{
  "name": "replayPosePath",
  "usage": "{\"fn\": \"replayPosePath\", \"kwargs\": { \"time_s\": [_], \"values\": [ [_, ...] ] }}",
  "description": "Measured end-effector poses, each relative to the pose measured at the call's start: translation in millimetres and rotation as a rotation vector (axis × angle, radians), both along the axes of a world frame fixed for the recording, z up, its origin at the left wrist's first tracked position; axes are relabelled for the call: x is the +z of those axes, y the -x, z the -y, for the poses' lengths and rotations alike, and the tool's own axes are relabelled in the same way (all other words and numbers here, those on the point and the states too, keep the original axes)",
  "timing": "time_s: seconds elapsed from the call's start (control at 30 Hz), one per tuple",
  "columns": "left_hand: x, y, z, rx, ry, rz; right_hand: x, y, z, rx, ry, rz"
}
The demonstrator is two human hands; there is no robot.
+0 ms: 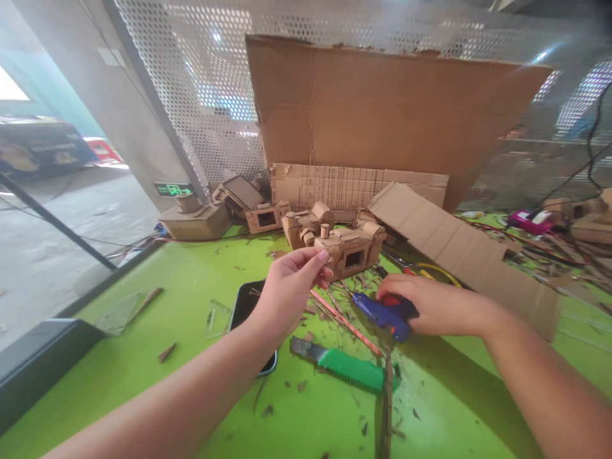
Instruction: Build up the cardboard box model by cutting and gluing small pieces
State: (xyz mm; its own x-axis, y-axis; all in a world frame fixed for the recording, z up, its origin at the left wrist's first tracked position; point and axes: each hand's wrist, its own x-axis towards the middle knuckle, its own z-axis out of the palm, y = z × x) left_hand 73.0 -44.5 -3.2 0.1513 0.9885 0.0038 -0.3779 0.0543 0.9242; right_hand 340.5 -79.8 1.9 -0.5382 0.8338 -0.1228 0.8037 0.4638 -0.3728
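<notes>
My left hand (pixel 291 284) is raised in front of the cardboard model (pixel 351 250), thumb and fingers pinched together; anything between the fingertips is too small to name. A blue glue gun (pixel 380 313) lies on its side on the green table, its nozzle towards the model. Around its red trigger area my right hand (pixel 414 303) has its fingers curled. Below the two hands rests a green-handled cutter (pixel 354 368). A pink-orange strip (pixel 347 324) runs diagonally between my hands. Partly hidden under my left forearm is a dark phone-like tray (pixel 243 305).
Other cardboard pieces (pixel 196 222) stand at the back left of the green table (pixel 191 274). A long cardboard sheet (pixel 459 255) slants down at the right. Behind rises a large cardboard panel (pixel 392 115). Scraps, cables and a pink tool (pixel 533 222) lie about.
</notes>
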Motion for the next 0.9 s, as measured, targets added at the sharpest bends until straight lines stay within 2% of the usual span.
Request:
{"fn": "replayPosePath", "kwargs": {
  "time_s": [0.27, 0.37, 0.5, 0.67, 0.9],
  "values": [
    [-4.0, -3, 8, -0.031, -0.049, -0.154, 18.2, 8, 10, 0.042, 0.04, -0.108],
    [-1.1, -5, 13, -0.009, -0.051, -0.222, 16.2, 21, 13, -0.075, -0.062, -0.184],
    [0.4, -8, 21, 0.009, -0.123, -0.288, 6.3, 51, 23, -0.272, -0.228, -0.477],
    [0.7, -14, 34, 0.005, -0.214, -0.281, -2.4, 76, 34, -0.401, -0.175, -0.756],
    [2.2, -18, 44, 0.013, -0.269, -0.288, -6.6, 77, 32, -0.51, -0.027, -0.93]
  ]
}}
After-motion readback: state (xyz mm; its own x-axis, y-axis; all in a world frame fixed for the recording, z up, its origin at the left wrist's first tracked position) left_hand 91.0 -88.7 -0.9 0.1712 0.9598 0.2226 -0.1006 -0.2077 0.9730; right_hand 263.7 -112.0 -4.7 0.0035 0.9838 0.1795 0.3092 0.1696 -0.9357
